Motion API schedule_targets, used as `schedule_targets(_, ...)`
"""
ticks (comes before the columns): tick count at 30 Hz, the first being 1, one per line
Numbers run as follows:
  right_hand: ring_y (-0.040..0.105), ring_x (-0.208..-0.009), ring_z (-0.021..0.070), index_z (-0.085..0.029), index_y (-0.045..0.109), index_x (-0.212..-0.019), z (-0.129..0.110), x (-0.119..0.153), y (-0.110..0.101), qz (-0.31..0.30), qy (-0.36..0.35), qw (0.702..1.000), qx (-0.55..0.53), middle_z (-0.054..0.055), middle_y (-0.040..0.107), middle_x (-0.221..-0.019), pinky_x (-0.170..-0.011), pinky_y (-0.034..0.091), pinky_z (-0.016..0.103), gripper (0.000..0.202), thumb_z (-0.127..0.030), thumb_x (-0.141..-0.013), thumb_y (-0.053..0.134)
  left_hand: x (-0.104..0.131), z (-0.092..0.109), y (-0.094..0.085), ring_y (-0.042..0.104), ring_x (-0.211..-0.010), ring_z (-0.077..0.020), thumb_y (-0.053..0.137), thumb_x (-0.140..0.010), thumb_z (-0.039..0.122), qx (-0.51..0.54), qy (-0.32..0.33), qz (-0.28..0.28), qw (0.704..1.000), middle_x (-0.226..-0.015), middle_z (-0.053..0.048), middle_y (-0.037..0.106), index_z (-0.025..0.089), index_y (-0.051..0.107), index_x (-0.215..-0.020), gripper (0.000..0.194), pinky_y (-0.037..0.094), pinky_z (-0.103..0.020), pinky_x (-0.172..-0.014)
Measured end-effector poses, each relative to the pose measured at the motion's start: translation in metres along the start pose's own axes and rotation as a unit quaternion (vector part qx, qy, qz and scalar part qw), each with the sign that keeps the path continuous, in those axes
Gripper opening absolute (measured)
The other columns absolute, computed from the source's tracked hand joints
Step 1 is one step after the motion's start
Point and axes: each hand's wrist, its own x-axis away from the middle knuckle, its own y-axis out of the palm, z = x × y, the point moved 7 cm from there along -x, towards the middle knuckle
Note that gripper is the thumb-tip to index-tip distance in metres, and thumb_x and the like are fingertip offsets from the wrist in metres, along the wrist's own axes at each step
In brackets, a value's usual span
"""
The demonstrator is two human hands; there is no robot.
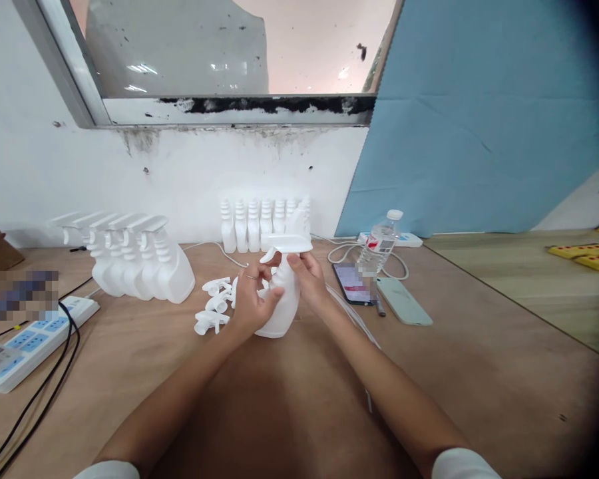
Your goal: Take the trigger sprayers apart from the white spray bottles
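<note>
A white spray bottle (pixel 281 313) stands on the wooden table in front of me, its trigger head (pixel 289 243) on top with the trigger pointing left. My left hand (pixel 255 296) is closed around the bottle's neck from the left. From the other side, my right hand (pixel 307 276) grips the back of the trigger head and neck. Both palms and part of the neck are hidden by the fingers. Several loose white trigger heads (pixel 217 304) lie on the table just left of my left hand.
Bottles with heads (pixel 144 266) stand in a row at left; headless bottles (pixel 253 226) line the wall. A power strip (pixel 40 339) with black cables lies at left. On the right are a water bottle (pixel 382 239), a lit phone (pixel 349 283), a pale green phone (pixel 404 301) and white cables.
</note>
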Motion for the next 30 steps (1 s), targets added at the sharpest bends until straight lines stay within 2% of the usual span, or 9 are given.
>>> schedule_targets(2, 0.067, -0.079, 0.0214, -0.020, 0.058, -0.096, 0.004, 0.003, 0.005, -0.023, 0.007, 1.000, -0.013, 0.003, 0.069, -0.078, -0.063, 0.054, 0.029, 0.048, -0.061, -0.071, 0.066, -0.006, 0.000, -0.012, 0.059, -0.079, -0.0205, 0.044, -0.084, 0.063, 0.042, -0.022, 0.032, 0.998, -0.081, -0.004, 0.056, 0.023, 0.046, -0.086, 0.040, 0.047, -0.035, -0.070)
schedule_targets(4, 0.067, -0.075, 0.0205, -0.021, 0.057, -0.098, 0.006, 0.006, 0.013, -0.062, 0.012, 0.998, -0.028, 0.003, 0.068, -0.078, -0.061, 0.054, 0.029, 0.048, -0.061, -0.074, 0.063, -0.015, 0.005, -0.025, 0.058, -0.074, -0.0182, 0.042, -0.085, 0.064, 0.062, -0.045, 0.061, 0.995, -0.079, -0.003, 0.055, 0.024, 0.049, -0.092, 0.041, 0.048, -0.032, -0.065)
schedule_targets(7, 0.066, -0.068, 0.0180, -0.022, 0.055, -0.101, 0.009, 0.011, 0.027, -0.120, 0.014, 0.992, -0.039, 0.002, 0.068, -0.078, -0.060, 0.054, 0.029, 0.045, -0.060, -0.078, 0.060, -0.030, 0.022, -0.036, 0.054, -0.059, -0.0133, 0.051, -0.085, 0.057, 0.098, -0.054, 0.024, 0.993, -0.073, 0.001, 0.055, 0.025, 0.053, -0.103, 0.037, 0.046, -0.027, -0.054)
schedule_targets(9, 0.066, -0.066, 0.0169, -0.022, 0.055, -0.101, 0.011, 0.014, 0.033, -0.140, 0.016, 0.989, -0.046, 0.002, 0.067, -0.079, -0.060, 0.054, 0.029, 0.042, -0.057, -0.080, 0.060, -0.037, 0.036, -0.043, 0.053, -0.055, -0.0110, 0.057, -0.085, 0.049, 0.096, -0.046, -0.004, 0.994, -0.068, 0.002, 0.056, 0.024, 0.058, -0.101, 0.030, 0.045, -0.024, -0.052)
schedule_targets(13, 0.066, -0.073, 0.0172, -0.021, 0.055, -0.104, 0.018, 0.019, 0.040, -0.175, 0.034, 0.983, -0.045, 0.004, 0.067, -0.086, -0.064, 0.054, 0.029, 0.040, -0.055, -0.083, 0.057, -0.045, 0.054, -0.061, 0.060, -0.070, -0.0129, 0.063, -0.083, 0.039, 0.075, -0.017, 0.007, 0.997, -0.078, -0.001, 0.063, 0.020, 0.066, -0.092, 0.021, 0.048, -0.024, -0.061)
schedule_targets(18, 0.065, -0.078, 0.0200, -0.019, 0.053, -0.111, 0.021, 0.021, 0.042, -0.195, 0.026, 0.978, -0.071, 0.007, 0.065, -0.089, -0.066, 0.053, 0.032, 0.048, -0.059, -0.085, 0.049, -0.048, 0.050, -0.061, 0.061, -0.072, -0.0133, 0.063, -0.082, 0.039, 0.095, -0.055, -0.022, 0.994, -0.087, -0.003, 0.066, 0.019, 0.067, -0.093, 0.022, 0.048, -0.023, -0.061)
schedule_targets(21, 0.064, -0.077, 0.0199, -0.018, 0.054, -0.107, 0.023, 0.022, 0.042, -0.193, 0.038, 0.975, -0.106, 0.007, 0.065, -0.088, -0.065, 0.052, 0.032, 0.043, -0.055, -0.086, 0.050, -0.048, 0.045, -0.058, 0.059, -0.068, -0.0120, 0.064, -0.082, 0.039, 0.084, -0.074, -0.043, 0.993, -0.087, -0.003, 0.067, 0.019, 0.067, -0.093, 0.023, 0.046, -0.022, -0.060)
schedule_targets(26, 0.061, -0.070, 0.0165, -0.021, 0.052, -0.105, 0.018, 0.022, 0.042, -0.160, 0.046, 0.983, -0.083, 0.004, 0.064, -0.085, -0.064, 0.051, 0.030, 0.039, -0.048, -0.080, 0.064, -0.047, 0.038, -0.055, 0.056, -0.056, -0.0101, 0.064, -0.081, 0.040, 0.140, -0.107, -0.088, 0.980, -0.079, -0.001, 0.066, 0.019, 0.065, -0.095, 0.025, 0.045, -0.022, -0.052)
schedule_targets(30, 0.059, -0.065, 0.0145, -0.020, 0.053, -0.103, 0.015, 0.021, 0.042, -0.138, 0.046, 0.988, -0.043, 0.001, 0.062, -0.079, -0.062, 0.049, 0.028, 0.041, -0.041, -0.074, 0.073, -0.050, 0.038, -0.058, 0.060, -0.068, -0.0126, 0.068, -0.078, 0.038, 0.136, -0.091, -0.093, 0.982, -0.080, -0.002, 0.066, 0.018, 0.068, -0.091, 0.023, 0.047, -0.023, -0.061)
